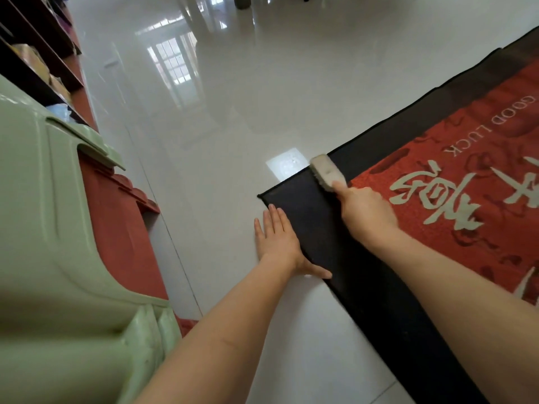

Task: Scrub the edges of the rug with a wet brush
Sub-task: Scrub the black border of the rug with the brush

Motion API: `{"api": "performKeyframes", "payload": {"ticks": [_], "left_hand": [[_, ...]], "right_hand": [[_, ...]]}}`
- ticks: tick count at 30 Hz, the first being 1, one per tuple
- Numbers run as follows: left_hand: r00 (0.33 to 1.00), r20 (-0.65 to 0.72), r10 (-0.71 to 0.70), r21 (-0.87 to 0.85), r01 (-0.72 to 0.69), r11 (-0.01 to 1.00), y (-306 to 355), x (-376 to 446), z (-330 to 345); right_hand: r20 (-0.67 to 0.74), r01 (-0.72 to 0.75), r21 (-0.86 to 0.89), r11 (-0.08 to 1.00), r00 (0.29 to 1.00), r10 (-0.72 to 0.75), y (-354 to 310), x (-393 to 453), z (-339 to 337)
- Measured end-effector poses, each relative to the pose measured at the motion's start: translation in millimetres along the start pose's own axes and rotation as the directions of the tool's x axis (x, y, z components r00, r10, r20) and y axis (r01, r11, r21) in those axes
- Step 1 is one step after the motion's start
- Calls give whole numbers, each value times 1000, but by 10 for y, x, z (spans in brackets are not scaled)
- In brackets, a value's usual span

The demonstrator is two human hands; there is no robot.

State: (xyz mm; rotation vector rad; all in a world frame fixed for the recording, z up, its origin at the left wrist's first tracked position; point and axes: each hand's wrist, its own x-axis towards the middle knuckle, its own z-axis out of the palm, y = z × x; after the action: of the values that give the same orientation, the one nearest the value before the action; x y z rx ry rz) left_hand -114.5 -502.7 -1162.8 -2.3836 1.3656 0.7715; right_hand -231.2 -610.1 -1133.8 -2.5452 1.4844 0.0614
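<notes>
A red rug with a black border and pale lettering lies on the tiled floor at the right. My right hand grips the handle of a pale scrubbing brush, whose bristles sit on the black border near the rug's far corner edge. My left hand lies flat with straight fingers, partly on the floor and partly on the border's edge, thumb on the black strip.
A pale green plastic bin or stool stands close at the left, against a red-brown shelf unit holding items. Glossy white floor tiles stretch ahead, with a bright reflection patch by the brush.
</notes>
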Motion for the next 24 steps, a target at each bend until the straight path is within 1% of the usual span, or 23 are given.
{"api": "performKeyframes", "payload": {"ticks": [1, 2, 3, 4, 5, 6, 7, 8, 9, 10, 11, 12, 14, 15, 16, 18, 19, 20, 22, 23, 24], "left_hand": [[1000, -1, -5, 10, 5, 1000, -9, -4, 11], [1000, 1, -14, 14, 14, 1000, -21, -10, 17], [1000, -1, -27, 12, 27, 1000, -27, -17, 26], [999, -4, -42, 11, 42, 999, -35, -18, 39], [999, -2, -51, 16, 51, 999, -39, -25, 47], [999, 3, -54, 24, 54, 998, -36, -26, 51], [999, 3, -53, 33, 53, 998, -31, -23, 49], [999, -2, -54, 38, 54, 998, -29, -20, 56], [999, -6, -48, 34, 48, 998, -23, -11, 49], [999, -3, -38, 32, 38, 999, -21, -11, 45], [1000, -7, -31, 32, 31, 999, -21, -13, 40], [999, -11, -34, 24, 34, 999, -26, -16, 47], [999, -2, -37, 8, 37, 999, -28, -32, 47], [999, -8, -42, 3, 42, 999, -26, -29, 44], [999, -20, -46, -5, 46, 999, -29, -27, 56], [999, -33, -37, -19, 36, 999, -40, -16, 62], [999, -38, -30, -26, 29, 999, -47, -13, 78], [999, -33, -29, -47, 28, 999, -60, -15, 95], [1000, -2, -23, -99, 22, 995, -97, -28, 65], [999, -36, -31, -154, 25, 988, -140, -7, 25], [990, -133, -50, -271, 12, 962, -202, 25, -44]], "right_hand": [[16, 136, 18, 991, 991, -136, -126, -75, 72], [85, 269, 50, 962, 958, -273, -254, -187, 123], [140, 364, 32, 931, 921, -365, -316, -276, 130], [126, 400, -15, 916, 910, -395, -274, -230, 129], [75, 318, -31, 948, 946, -315, -149, -120, 88], [30, 175, -12, 984, 984, -175, -70, -67, 36], [34, 68, -5, 998, 997, -67, -72, -66, 3], [13, 82, 8, 997, 997, -82, -114, -111, 76], [29, 213, 35, 976, 976, -214, -224, -208, 163], [97, 332, 56, 941, 937, -337, -330, -342, 207], [136, 401, 43, 915, 905, -403, -358, -392, 208], [109, 416, -2, 909, 904, -413, -285, -307, 197], [6, 202, 4, 979, 979, -202, -118, -140, 130], [0, 124, 9, 992, 992, -124, -137, -115, 129], [-10, 157, 15, 987, 988, -157, -212, -138, 186], [75, 347, 10, 938, 935, -346, -395, -311, 294], [88, 388, -25, 921, 919, -385, -381, -317, 276], [49, 372, -55, 927, 928, -369, -261, -221, 221], [-9, 194, 26, 981, 981, -194, 28, -21, 87], [-19, 150, 50, 987, 989, -149, 118, 42, 64], [-19, 197, 17, 980, 980, -197, 148, 64, 75]]}}
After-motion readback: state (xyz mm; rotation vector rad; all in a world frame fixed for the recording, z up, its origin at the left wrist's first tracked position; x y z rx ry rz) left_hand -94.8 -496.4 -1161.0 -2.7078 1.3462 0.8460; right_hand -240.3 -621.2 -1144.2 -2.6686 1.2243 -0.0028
